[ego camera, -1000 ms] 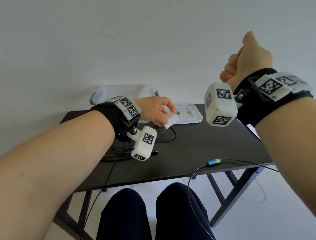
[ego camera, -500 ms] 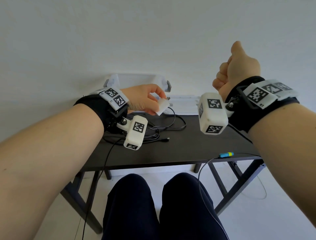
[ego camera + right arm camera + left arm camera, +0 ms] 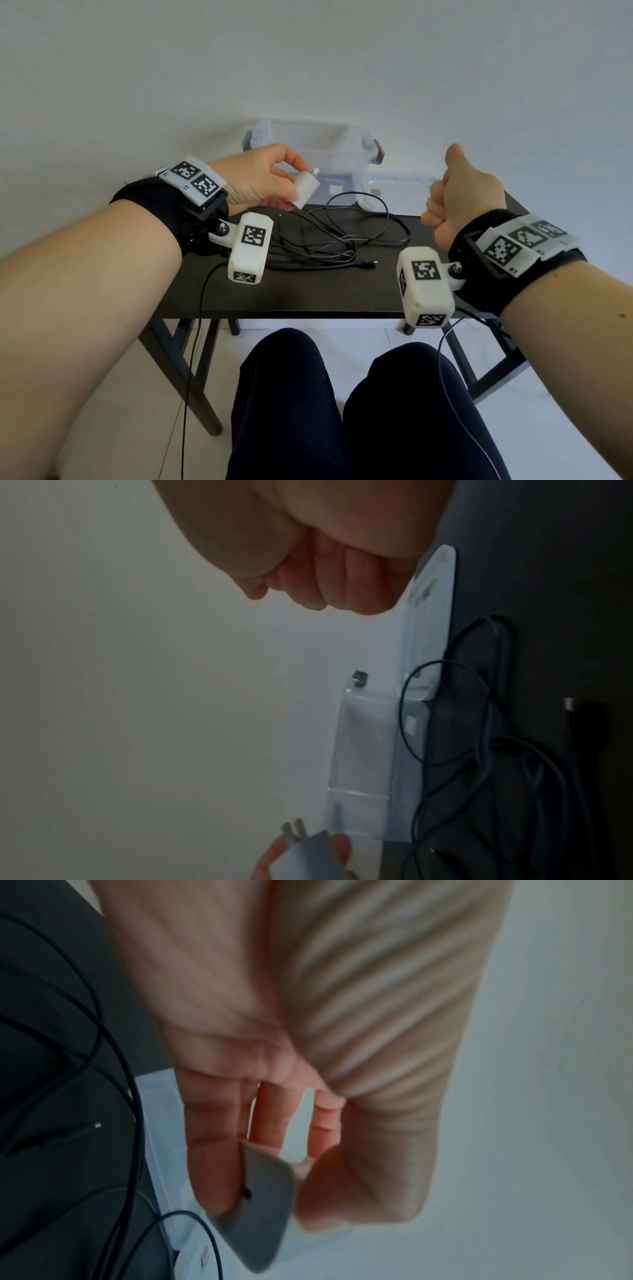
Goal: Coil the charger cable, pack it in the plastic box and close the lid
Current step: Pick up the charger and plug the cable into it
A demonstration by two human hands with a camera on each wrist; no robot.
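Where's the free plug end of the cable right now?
In the head view, the cable's plug end lies on the table near its front middle, at the right of the tangled cable, between both wrists and untouched by either hand.

Loose cable (image 3: 337, 236) before open box (image 3: 310, 150) — unblocked above.

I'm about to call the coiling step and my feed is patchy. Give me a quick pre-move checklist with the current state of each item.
1. Charger plug held: ok, the left hand pinches it above the table.
2. Right hand free to gather cable: ok, fisted in the air, holding nothing.
3. Cable coiled: not ok, it lies in loose tangled loops on the table.
4. Free connector end located: ok, on the table near the front of the tangle.
5. Plastic box open: ok, the lid lies beside it.
6. Cable joined to the plug: cannot tell.
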